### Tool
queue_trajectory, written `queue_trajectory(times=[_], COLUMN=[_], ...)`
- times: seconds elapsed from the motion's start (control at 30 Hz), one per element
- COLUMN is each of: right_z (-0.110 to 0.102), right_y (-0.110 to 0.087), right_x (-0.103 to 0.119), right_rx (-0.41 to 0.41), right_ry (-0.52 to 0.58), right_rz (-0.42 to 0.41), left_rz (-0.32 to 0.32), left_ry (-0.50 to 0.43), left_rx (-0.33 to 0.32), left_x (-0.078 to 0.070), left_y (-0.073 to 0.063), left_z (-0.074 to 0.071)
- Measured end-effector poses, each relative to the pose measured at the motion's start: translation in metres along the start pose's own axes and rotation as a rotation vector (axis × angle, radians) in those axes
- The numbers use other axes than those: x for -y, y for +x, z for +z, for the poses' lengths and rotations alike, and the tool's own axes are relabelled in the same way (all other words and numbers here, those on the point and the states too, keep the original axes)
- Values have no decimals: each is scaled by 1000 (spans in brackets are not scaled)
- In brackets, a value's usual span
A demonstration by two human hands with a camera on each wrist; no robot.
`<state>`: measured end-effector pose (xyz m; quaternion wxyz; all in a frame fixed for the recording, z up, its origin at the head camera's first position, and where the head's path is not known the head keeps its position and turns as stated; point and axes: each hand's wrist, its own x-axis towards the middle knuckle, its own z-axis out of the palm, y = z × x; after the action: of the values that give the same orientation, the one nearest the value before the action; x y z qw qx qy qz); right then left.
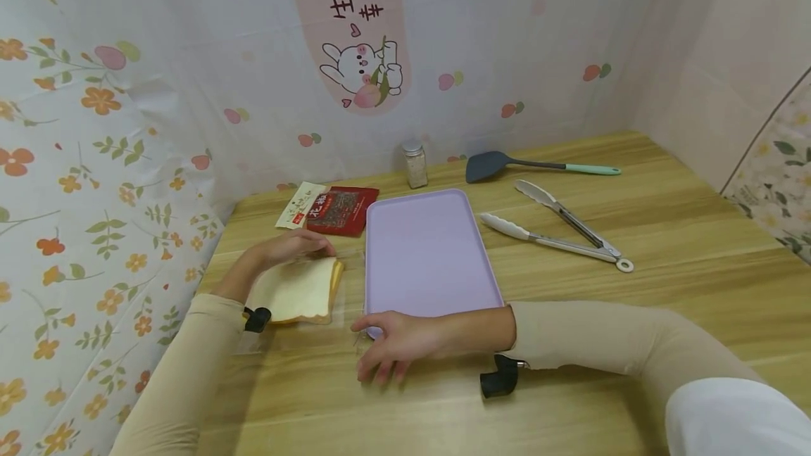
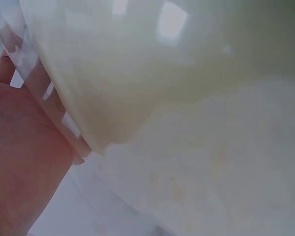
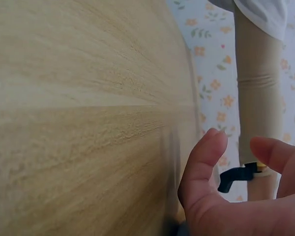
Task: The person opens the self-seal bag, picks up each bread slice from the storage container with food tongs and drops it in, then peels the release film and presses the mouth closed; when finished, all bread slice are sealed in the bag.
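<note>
At the left of the table, a stack of bread slices (image 1: 298, 290) in a clear bag (image 1: 338, 301) shows its white face and yellow-brown crust. My left hand (image 1: 288, 248) arches over its far edge and grips it, the fingertips hidden beneath. In the left wrist view, fingers (image 2: 42, 83) show through the clear film beside the pale, close-up bread (image 2: 211, 162). My right hand (image 1: 402, 345) hovers at the near left corner of a lilac tray (image 1: 424, 252) and holds nothing. Its thumb and bent fingers stand apart in the right wrist view.
Behind the bread lies a red spice packet (image 1: 345, 210). A small glass shaker (image 1: 415, 164) stands by the back wall. Right of the tray rest open tongs (image 1: 564, 231) and a spatula (image 1: 532, 166) with a mint handle. A patterned curtain (image 1: 253, 55) borders the table.
</note>
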<state>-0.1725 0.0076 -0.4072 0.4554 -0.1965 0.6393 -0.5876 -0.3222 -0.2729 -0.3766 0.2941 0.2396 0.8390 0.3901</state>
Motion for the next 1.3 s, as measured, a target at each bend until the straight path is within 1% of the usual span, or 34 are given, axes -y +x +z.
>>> queue_trajectory(times=[0.07,0.2,0.27,0.5,0.57,0.67,0.77,0.83,0.93,1.0,1.07,1.2,1.3], right_z=[1,3,5,13,15,19,22,23,24,24,25,29,31], right_y=[3,7,10,20,22,24,25,25,25,25,24,20,18], right_x=[0,-1,-1,-1,-3,-5,-6,-6,-6,-5,-6,-7,-10], right_rx=[30,86,101,116,117,108,81,45,-18,-56,-78,-83,-72], right_ry=[9,54,84,158,172,194,217,225,208,189,174,166,160], right_rz=[16,41,52,60,60,46,22,2,-28,-48,-65,-82,-66], left_rz=[13,7,8,-35,-36,-40,-40,-35,-19,-15,-15,-10,-10], left_ry=[9,-20,-29,-57,-69,-81,-74,-57,-42,-31,-27,-8,-9], left_rx=[9,42,62,50,50,49,47,44,36,20,0,-34,-45], left_x=[-1,-4,-5,-8,-10,-12,-11,-10,-10,-9,-9,-7,-6], left_y=[1,3,4,9,9,8,8,7,4,1,-1,-5,-6], left_z=[0,2,2,6,7,8,7,6,4,3,1,0,0])
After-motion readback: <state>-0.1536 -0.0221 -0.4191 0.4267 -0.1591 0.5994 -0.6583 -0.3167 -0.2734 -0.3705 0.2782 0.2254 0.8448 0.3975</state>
